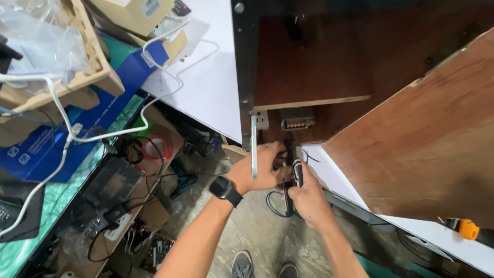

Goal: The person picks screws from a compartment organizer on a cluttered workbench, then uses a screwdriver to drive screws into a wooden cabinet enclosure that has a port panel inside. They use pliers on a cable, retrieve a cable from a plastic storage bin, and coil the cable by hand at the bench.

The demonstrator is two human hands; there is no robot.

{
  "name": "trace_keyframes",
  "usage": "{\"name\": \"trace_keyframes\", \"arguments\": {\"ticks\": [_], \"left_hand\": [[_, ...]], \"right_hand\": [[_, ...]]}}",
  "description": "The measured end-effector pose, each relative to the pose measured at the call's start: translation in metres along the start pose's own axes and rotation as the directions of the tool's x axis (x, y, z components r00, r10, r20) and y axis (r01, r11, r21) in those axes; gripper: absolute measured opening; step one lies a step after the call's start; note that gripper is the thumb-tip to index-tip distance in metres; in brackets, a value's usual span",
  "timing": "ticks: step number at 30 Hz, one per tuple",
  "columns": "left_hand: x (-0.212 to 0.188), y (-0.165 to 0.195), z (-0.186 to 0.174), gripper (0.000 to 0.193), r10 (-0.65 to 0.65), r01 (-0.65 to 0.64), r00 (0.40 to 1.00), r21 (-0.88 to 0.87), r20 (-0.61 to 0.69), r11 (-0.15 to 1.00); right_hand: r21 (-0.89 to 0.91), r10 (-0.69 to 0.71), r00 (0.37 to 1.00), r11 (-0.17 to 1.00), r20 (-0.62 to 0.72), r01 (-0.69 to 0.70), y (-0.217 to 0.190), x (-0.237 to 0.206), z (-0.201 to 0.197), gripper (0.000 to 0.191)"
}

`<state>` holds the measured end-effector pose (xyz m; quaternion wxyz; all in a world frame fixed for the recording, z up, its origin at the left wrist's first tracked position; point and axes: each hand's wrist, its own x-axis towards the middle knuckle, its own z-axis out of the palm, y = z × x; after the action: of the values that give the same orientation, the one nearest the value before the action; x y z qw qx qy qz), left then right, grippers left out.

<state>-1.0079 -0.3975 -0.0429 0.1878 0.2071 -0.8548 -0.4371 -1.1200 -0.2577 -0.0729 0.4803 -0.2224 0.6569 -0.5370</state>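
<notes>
We've got our left hand (261, 167) wrapped round a bundle of thin black wires (282, 160) under the brown plywood panel (411, 144), and our right hand (306, 196) fisted on a glossy black-handled screwdriver (297, 173), tip hidden among the wires.

A: Room around my hands?
B: Tight. Metal bar (253, 146) crosses my left hand (260, 167), plywood door (422, 144) crowds the right, shelf (311, 100) above.
A: Below?
B: Open down to floor (257, 226).
</notes>
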Motion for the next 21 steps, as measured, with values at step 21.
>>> {"name": "trace_keyframes", "arguments": {"ticks": [21], "left_hand": [[0.027,-0.032,-0.002,0.048,-0.168,0.178,0.949,-0.014,0.265,0.984]], "right_hand": [[0.491,0.015,0.999,0.871,0.032,-0.029,0.016,0.000,0.006,0.077]]}}
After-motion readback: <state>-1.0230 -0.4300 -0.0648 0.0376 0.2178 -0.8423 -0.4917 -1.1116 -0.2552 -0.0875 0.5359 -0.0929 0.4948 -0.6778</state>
